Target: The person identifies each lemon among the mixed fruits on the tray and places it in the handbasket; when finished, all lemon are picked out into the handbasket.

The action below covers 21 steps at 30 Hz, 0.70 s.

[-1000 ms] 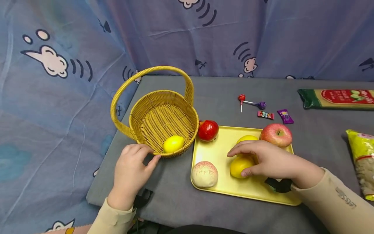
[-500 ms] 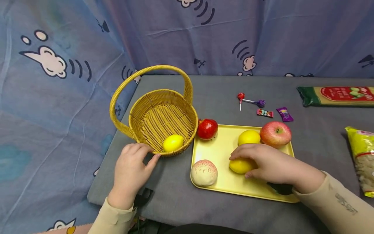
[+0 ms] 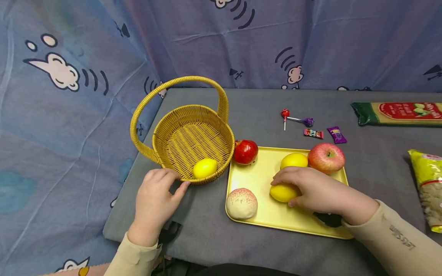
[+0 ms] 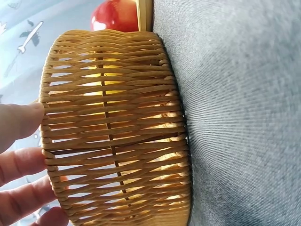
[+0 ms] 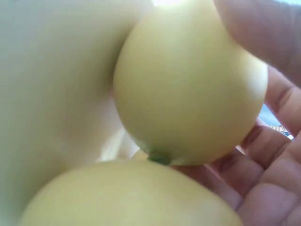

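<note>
A: Right hand first. What do we log?
B: We log the right hand (image 3: 312, 189) grasping a lemon (image 3: 281, 193) at the yellow tray (image 3: 264, 174), thumb on the near side, fingers on the far side. We can't tell if the lemon touches the tray.
A: Anything close?
B: In the right wrist view we see another lemon (image 5: 131, 195) right beside it. In the head view we've a back lemon (image 3: 294, 160) just behind the fingers, next to the apple (image 3: 326, 158). Same one? We can't tell.
A: Left hand?
B: We have the left hand (image 3: 155, 203) pinching the front rim of the wicker basket (image 3: 193, 113). Basket's upright, with a loose lemon (image 3: 205, 168) inside by the front wall.
A: Rest of the tray, quickly?
B: Pomegranate (image 3: 246, 152) at the back corner beside the basket, peach (image 3: 241, 204) at the front corner, same side.
A: Table?
B: We've got two lollipops (image 3: 309, 122) and two candies (image 3: 313, 133) behind the tray, a long packet (image 3: 400, 114) and a yellow bag (image 3: 428, 188) farther right.
</note>
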Each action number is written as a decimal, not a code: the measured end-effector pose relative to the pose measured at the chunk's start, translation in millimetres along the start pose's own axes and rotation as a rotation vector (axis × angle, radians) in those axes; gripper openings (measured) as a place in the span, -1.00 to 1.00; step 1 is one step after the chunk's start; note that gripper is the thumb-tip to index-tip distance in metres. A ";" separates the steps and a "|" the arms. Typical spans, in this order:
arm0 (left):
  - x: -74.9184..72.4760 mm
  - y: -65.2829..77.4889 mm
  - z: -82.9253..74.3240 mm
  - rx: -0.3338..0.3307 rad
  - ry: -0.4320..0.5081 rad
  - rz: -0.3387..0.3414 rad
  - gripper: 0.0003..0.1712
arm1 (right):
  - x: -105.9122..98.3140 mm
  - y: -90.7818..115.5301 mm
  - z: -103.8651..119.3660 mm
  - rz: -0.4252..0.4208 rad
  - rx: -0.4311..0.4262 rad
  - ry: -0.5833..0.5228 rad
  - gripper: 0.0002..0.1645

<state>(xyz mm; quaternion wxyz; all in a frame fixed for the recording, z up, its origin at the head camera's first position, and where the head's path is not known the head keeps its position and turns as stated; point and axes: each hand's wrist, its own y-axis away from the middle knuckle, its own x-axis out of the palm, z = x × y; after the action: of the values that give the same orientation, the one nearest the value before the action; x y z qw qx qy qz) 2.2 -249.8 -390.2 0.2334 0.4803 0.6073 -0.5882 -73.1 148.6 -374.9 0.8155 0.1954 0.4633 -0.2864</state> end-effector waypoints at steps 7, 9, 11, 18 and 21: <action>0.4 -0.1 0.8 0.005 0.003 -0.003 -0.67 | 1.2 -1.4 0.2 0.011 0.004 0.009 -0.29; 0.6 0.0 1.1 0.008 0.003 -0.005 -0.66 | 1.4 -1.9 0.2 0.012 0.007 0.005 -0.30; 0.8 -0.1 1.3 0.010 0.005 -0.008 -0.66 | 1.9 -2.5 0.0 0.015 0.011 -0.003 -0.30; 1.2 0.0 1.6 0.011 0.007 -0.009 -0.66 | 1.1 -5.5 0.3 0.026 0.049 -0.047 -0.30; 1.4 0.2 1.4 0.010 0.008 -0.010 -0.67 | -1.5 -6.7 1.3 0.027 0.044 -0.079 -0.30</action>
<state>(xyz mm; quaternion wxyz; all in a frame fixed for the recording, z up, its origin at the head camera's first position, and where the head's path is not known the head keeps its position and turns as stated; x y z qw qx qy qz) 1.4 -250.7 -391.8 0.2255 0.4808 0.6078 -0.5904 -77.2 143.2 -373.2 0.8325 0.2079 0.4217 -0.2929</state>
